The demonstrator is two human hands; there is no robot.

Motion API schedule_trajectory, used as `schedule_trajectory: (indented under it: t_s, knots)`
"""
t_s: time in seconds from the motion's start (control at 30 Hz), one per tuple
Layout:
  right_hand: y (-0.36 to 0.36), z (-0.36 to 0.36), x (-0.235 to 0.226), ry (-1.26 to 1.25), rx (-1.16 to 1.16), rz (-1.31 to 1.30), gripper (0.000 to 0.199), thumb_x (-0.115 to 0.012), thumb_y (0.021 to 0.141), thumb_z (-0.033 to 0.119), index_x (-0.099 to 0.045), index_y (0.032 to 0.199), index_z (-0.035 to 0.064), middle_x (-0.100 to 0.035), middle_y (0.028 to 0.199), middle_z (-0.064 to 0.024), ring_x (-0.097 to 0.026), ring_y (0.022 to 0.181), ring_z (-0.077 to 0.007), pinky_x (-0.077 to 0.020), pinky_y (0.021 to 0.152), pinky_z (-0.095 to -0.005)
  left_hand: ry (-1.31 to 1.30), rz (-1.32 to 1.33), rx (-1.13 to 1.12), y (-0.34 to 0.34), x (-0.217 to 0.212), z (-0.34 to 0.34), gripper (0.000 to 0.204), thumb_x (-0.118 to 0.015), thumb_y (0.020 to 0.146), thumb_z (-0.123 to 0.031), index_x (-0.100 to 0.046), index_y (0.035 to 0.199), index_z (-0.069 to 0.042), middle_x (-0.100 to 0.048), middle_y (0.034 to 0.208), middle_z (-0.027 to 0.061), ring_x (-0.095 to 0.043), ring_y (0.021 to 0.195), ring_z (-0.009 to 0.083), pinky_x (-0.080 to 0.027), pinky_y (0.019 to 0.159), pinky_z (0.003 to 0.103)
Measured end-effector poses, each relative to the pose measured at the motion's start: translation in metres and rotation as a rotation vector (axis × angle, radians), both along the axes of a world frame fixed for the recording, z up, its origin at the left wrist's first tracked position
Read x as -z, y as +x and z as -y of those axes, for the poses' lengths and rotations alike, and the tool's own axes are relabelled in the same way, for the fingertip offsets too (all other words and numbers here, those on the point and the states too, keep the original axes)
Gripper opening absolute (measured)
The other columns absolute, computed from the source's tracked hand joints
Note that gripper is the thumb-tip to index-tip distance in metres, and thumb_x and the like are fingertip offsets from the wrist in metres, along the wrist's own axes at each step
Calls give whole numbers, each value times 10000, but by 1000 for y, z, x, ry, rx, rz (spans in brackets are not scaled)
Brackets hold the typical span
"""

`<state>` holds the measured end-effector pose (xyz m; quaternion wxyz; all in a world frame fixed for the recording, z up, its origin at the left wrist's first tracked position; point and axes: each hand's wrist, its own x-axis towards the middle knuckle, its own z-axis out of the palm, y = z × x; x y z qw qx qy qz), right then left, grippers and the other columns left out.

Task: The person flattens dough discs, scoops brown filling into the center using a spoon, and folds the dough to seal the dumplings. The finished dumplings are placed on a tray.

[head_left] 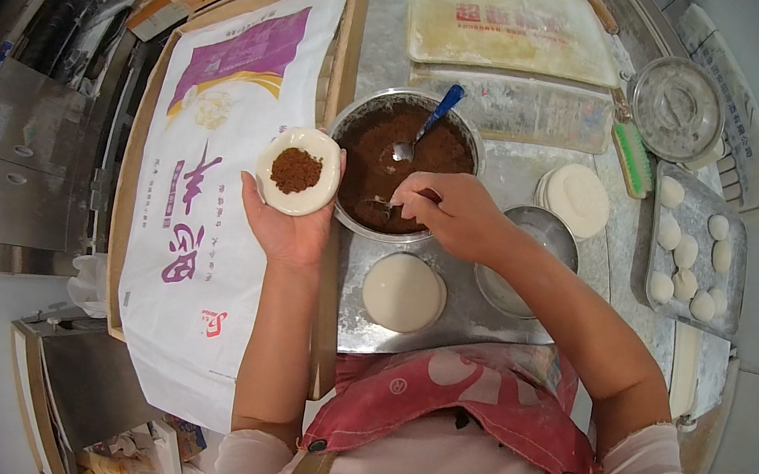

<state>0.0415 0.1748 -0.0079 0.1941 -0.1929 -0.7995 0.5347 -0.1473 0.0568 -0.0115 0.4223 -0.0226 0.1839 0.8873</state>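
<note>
My left hand (291, 234) is raised palm up beside the bowl, its fingers curved round a flat white dough round (321, 191). A heap of brown crumbly filling (296, 172) lies at the round's middle. Over the near right part of a steel bowl (384, 235), my right hand (450, 211) pinches a small metal spoon (383, 203); its tip is down in the brown powdery filling (383, 157). A second spoon with a blue handle (441, 111) stands in the same bowl, leaning on the far rim.
Stacked dough rounds (404, 292) lie near me, with another stack (577, 201) to the right by a steel basin (543, 230). Farther right are a green brush (631, 160), a round metal lid (676, 109) and a tray (736, 290) of dough balls. A printed white sack (214, 310) covers the left.
</note>
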Motion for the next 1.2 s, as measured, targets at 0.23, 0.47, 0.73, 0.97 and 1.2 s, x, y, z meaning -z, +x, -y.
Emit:
schedule_trajectory:
  t_s: [0.23,0.47,0.73,0.97,1.2]
  knots:
    - [13,-10,-8,-499,191,-91,268,-549,933,248,-665,928,6,-675,749,-105,-646,653,-173,-524,619,-290,-46,-7,0,3,-7,1,632,-290,1024,-522,-393,1430,-49,-420,1458,203,-409,1346,422,-345,1095,669]
    - [44,-34,-35,-593,320,-225,273,-545,949,260,-655,976,12,-679,801,-133,-634,696,-168,-507,699,-299,-112,47,56,18,-22,3,613,-285,1027,-498,-395,1428,-48,-431,1453,207,-420,1339,426,-352,1085,676]
    - [34,-1,-72,-327,395,-322,214,-549,941,182,-675,944,9,-683,807,-116,-656,749,-208,-523,666,-323,-96,57,271,59,-25,-5,625,-303,1017,-496,-404,1424,-33,-454,1446,188,-434,1335,402,-329,1121,631]
    - [42,32,-39,1110,-67,-193,339,-643,771,170,-637,1086,48,-639,982,-96,-623,862,-244,-459,929,-448,-154,62,276,66,-30,-11,608,-272,1026,-505,-440,1390,-48,-491,1396,172,-479,1287,376,-397,1079,605]
    - [47,42,-36,1166,-44,-139,317,-616,806,158,-642,1112,75,-654,1031,-71,-638,916,-207,-444,985,-438,-159,77,227,66,-25,-12,585,-254,1037,-494,-457,1370,-57,-502,1363,175,-486,1266,384,-409,1061,623]
